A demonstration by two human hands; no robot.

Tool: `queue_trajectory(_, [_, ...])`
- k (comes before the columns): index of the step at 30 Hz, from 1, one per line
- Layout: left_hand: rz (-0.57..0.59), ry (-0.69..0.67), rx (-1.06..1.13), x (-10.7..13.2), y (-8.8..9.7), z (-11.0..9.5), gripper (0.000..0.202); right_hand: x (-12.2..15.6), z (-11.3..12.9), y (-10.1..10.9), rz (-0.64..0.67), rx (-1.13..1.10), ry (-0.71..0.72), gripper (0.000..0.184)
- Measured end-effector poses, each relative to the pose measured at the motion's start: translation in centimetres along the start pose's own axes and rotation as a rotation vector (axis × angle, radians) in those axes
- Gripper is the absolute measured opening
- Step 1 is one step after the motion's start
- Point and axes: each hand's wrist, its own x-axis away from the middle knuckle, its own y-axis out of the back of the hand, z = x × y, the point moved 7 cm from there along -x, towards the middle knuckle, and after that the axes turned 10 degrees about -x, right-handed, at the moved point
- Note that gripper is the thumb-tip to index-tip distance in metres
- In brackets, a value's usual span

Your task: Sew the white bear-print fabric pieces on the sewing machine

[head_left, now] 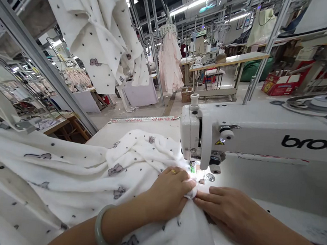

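Cloth's at the needle: white printed muslin bunched on the bench, a fold right up at the presser foot of the Brother sewing machine. My left hand is curled over the fold, can't tell if it's pinching. My right hand is flat, fingers slightly spread, pressing just beside it. Bulk of the cloth lies left, hanging over the bench edge. Stitched length not visible. Room to move: bench runs on right of the foot.
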Motion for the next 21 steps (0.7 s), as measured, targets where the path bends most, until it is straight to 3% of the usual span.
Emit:
queue_trajectory(3, [-0.012, -0.015, -0.051, 0.6, 0.0, -0.7, 0.04, 0.3, -0.9, 1.3, -0.071, -0.024, -0.004, 0.029])
queue_trajectory(6, [-0.033, -0.028, -0.025, 1.1, 0.1, -1.2, 0.038, 0.7, -2.2, 2.3, -0.195, 0.101, -0.033, 0.027])
queue_trajectory(16, [-0.042, -0.032, -0.078, -1.1, -1.3, 0.9, 0.04, 0.9, -3.8, 1.2, -0.235, 0.315, -0.142, 0.036])
queue_trajectory(21, [-0.025, -0.02, -0.07, -1.6, -0.9, 1.4, 0.043, 0.3, -4.0, 2.3, -0.255, 0.324, -0.112, 0.03])
